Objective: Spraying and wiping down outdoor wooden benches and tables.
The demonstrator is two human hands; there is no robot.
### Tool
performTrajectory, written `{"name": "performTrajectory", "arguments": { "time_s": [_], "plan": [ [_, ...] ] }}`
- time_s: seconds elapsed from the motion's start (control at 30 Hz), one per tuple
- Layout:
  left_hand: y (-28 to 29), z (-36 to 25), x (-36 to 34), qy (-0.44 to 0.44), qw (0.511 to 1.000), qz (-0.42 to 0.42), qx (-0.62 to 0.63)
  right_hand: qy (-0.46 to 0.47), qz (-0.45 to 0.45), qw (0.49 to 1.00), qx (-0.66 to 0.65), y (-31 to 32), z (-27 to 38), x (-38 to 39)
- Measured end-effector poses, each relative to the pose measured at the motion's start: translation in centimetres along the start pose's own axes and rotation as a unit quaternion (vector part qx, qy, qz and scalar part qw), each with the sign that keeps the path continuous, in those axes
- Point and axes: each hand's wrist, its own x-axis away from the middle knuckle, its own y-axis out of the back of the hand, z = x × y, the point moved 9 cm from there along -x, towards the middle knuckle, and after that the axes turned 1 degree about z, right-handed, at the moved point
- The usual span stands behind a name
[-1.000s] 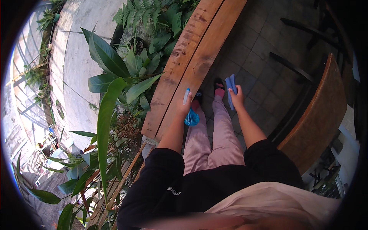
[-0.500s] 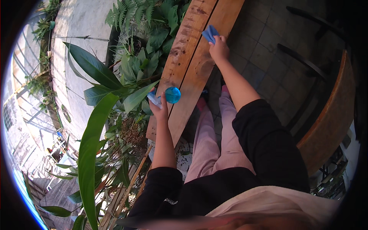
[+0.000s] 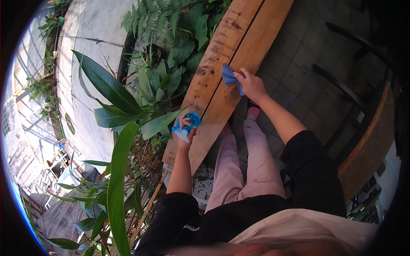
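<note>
Pressing hand: the right hand (image 3: pixel 253 85) is bearing down on a crumpled blue cloth (image 3: pixel 229 77), its grip closed around the soft, folded fabric, which is bunching out past the fingers toward the left.
Cloth position: the blue cloth is lying on the tabletop (image 3: pixel 213 81), on the seam between the two planks, in the upper middle of the view.
Spraying hand: the left hand (image 3: pixel 186 131) is wrapping its grip around a small spray bottle (image 3: pixel 188 124), the fingers curling over a rounded, translucent blue body with a pale nozzle part poking out at the lower left.
Bottle position: the spray bottle is being held at the left edge of the tabletop, well apart from the cloth and nearer the person.
Tabletop surface: two long wooden planks are running diagonally, orange-brown and grainy, showing dark blotches and worn patches along the left plank.
Plants: broad, glossy, blade-shaped green leaves (image 3: pixel 106 85) are crowding the left side of the tabletop, with feathery ferns (image 3: pixel 153 17) beyond them.
Floor: grey square tiles (image 3: pixel 307 55) are lying to the right of the planks.
Clothing: black sleeves are covering both upper arms, and ribbed pink trousers (image 3: pixel 239 170) are hanging below the tabletop.
</note>
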Motion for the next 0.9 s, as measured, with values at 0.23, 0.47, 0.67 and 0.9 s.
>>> {"name": "performTrajectory", "arguments": {
  "time_s": [0.23, 0.47, 0.67, 0.9],
  "plan": [
    [-0.6, 1.0, 0.3, -0.025, 0.999, 0.034, 0.010, -0.211, -0.104, 0.972, 0.003, 1.1, -3.5, -2.9],
    [-1.9, -0.1, -0.5, -0.041, 0.996, 0.031, -0.071, 0.164, 0.185, 0.965, -0.092, -9.8, 15.4, 7.2],
    [0.4, 0.2, 0.2, -0.027, 0.997, 0.013, -0.068, 0.202, 0.006, 0.979, -0.004, -3.2, 5.6, -8.3],
    [-0.3, -0.4, 0.0, -0.018, 0.995, 0.021, -0.091, -0.101, -0.048, 0.992, -0.058, -4.9, 3.7, -10.8]
  ]
}}
